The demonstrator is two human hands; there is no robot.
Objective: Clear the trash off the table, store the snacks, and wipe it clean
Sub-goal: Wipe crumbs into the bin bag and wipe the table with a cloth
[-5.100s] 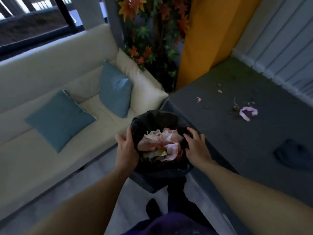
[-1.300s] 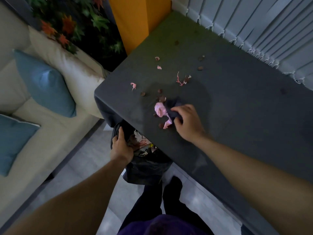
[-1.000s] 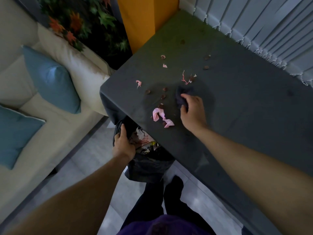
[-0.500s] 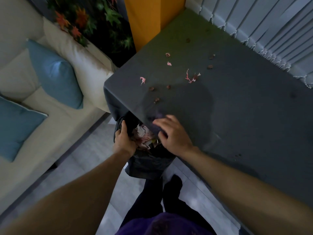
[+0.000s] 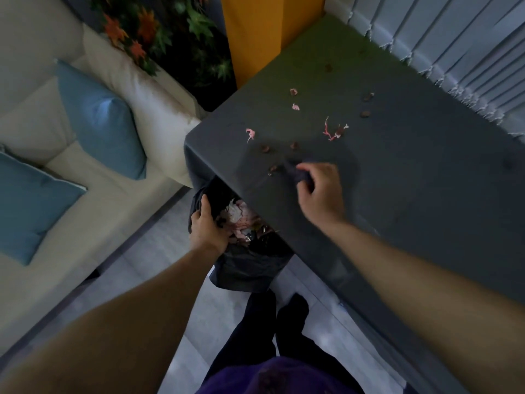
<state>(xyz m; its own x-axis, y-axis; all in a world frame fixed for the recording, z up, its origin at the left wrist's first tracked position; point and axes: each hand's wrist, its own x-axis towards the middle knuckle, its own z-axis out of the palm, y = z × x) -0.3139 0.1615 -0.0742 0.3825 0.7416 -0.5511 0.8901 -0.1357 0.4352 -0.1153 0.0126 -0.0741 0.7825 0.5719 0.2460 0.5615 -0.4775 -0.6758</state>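
Right hand (image 5: 319,194) bunches a soft, limp cloth (image 5: 297,173) on the desk (image 5: 426,194) beside seemingly featherlight scraps (image 5: 332,130); left hand (image 5: 208,227) grips the pliant trash bag (image 5: 250,268) by its rim.

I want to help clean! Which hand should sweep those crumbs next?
Probably the right hand: it holds the cloth on the table beside the crumbs. The left hand grips the bag below the edge.

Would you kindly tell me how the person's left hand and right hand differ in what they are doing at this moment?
The left hand grips the rim of the black trash bag; the right hand pinches a dark cloth. The left hand is below the edge of the table; the right hand is over it, near brown crumbs. Both hold something in curled fingers.
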